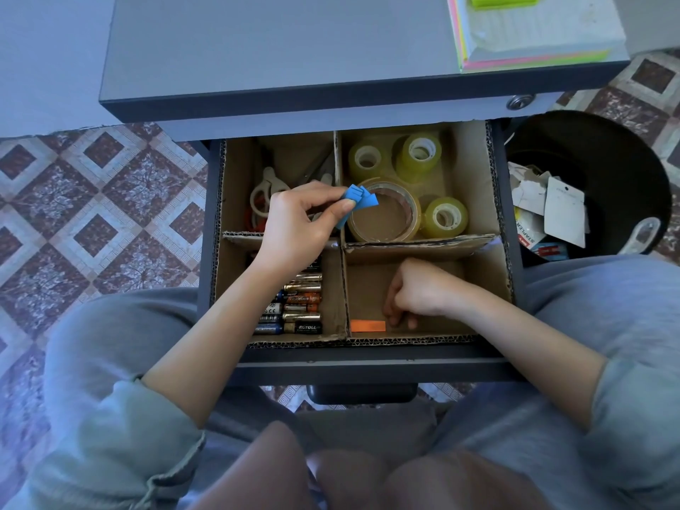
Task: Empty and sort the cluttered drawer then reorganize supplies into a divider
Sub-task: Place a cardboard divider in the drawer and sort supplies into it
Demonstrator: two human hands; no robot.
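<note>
Left hand (pixel 298 222) is pinching blue paper tabs (pixel 362 200) in its fingers, above the large tape roll (pixel 386 211) in the cardboard divider (pixel 423 241). Right hand (pixel 415 292) is reaching into the near-right compartment, fingers curled beside an orange tab (pixel 368 326); cannot tell whether gripping.

We can read two things. In the lower left compartment of the cardboard divider (pixel 336 288), the black-and-gold battery (pixel 307 327) nearest the bottom of the frame carries pale capitals that look like "RCYOLL". At the right of the frame, inside the black bin (pixel 625 149), a white package (pixel 524 233) shows red capitals "STAPLER" running sideways along its edge. Print on the other batteries (pixel 301 299) is too blurred for us to read.
</note>
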